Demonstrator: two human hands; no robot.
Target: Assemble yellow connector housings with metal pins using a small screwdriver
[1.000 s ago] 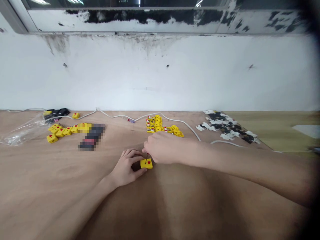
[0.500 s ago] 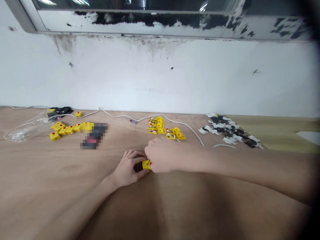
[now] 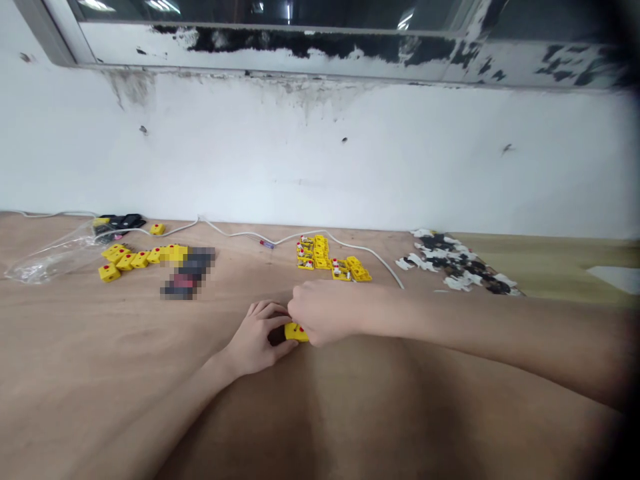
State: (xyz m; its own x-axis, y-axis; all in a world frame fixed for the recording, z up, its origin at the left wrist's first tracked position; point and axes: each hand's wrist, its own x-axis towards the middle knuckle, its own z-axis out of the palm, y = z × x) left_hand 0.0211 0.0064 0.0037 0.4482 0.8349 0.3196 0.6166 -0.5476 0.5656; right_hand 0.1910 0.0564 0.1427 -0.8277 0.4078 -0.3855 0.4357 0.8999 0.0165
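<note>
A small yellow connector block with a red dot (image 3: 296,332) sits low on the plywood table, partly covered by both hands. My left hand (image 3: 257,335) grips its left side with curled fingers. My right hand (image 3: 324,312) presses in from the right, with its fingers over the block's top. Anything thin held at the block is hidden by my right hand, so I cannot tell what those fingers pinch.
Yellow blocks (image 3: 125,260) lie in a row at the left, beside a pixelated dark patch (image 3: 187,273) and a clear plastic bag (image 3: 45,265). More yellow parts (image 3: 317,257), a white cable (image 3: 350,241) and a black-and-white pile (image 3: 455,263) lie along the white wall (image 3: 320,160).
My right hand has moved down and left over the yellow block, covering the thin dark pin seen earlier. The block has shifted slightly toward me, and the view has tilted a little.
</note>
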